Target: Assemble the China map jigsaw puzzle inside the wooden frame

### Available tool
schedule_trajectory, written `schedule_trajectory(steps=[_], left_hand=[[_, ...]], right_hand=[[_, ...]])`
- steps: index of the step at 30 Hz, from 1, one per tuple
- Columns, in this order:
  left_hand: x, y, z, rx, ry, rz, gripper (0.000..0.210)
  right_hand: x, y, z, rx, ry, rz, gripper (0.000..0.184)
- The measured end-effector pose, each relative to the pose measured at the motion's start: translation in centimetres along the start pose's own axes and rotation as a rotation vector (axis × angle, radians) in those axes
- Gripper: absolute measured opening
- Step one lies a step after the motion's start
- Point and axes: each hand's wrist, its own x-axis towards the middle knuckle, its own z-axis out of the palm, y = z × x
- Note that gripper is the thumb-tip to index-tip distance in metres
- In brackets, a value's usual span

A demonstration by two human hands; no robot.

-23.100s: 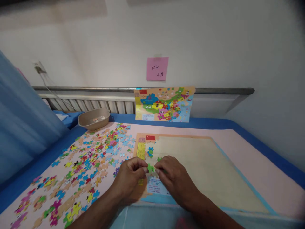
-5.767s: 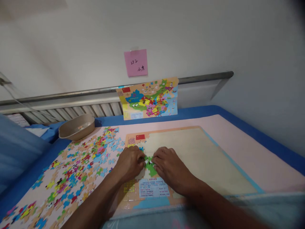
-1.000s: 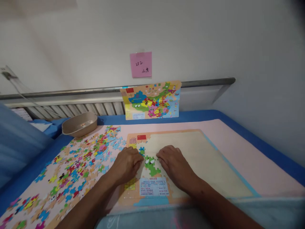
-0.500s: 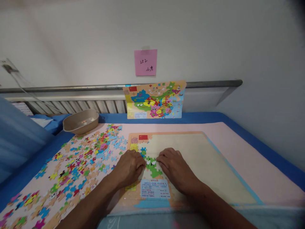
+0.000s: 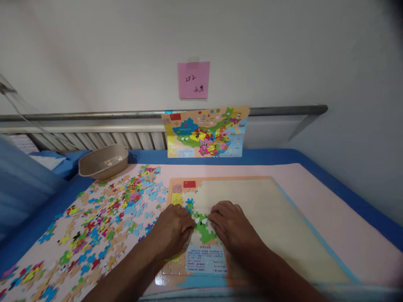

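A joined green puzzle section [image 5: 205, 230] with white sheep lies on the puzzle board [image 5: 270, 218], above a printed text block [image 5: 206, 256]. At its left edge, my left hand [image 5: 176, 226] is closed, fingertips pressed to the green pieces. My right hand [image 5: 232, 224] is likewise closed at the right edge, by the sheep. Small blue pieces [image 5: 189, 204] sit just above the green section. A red flag piece group [image 5: 189, 184] lies at the board's top left. My hands hide parts of the joined pieces.
Many loose puzzle pieces [image 5: 103, 222] are spread on the pink surface to the left. Behind them stands a beige basin [image 5: 103, 163] with a few pieces inside. A map picture [image 5: 204, 133] leans upright at the back, beneath a metal rail [image 5: 283, 111] and a pink note [image 5: 193, 80].
The view has shifted slightly, with the board appearing a little lower. Both hands stay at the green section's edges, and the pieces look almost unchanged.
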Motion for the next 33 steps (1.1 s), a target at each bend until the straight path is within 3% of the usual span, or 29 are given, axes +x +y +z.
schedule_trajectory(steps=[8,33], left_hand=[[0.1,-0.1,-0.2,-0.02,-0.019,-0.04,0.018],[0.1,0.1,0.0,0.018,0.01,0.024,0.022]], right_hand=[[0.0,-0.5,-0.6,0.009,-0.033,0.021,0.012],[0.1,-0.8,-1.0,-0.059,-0.086,0.026,0.013]])
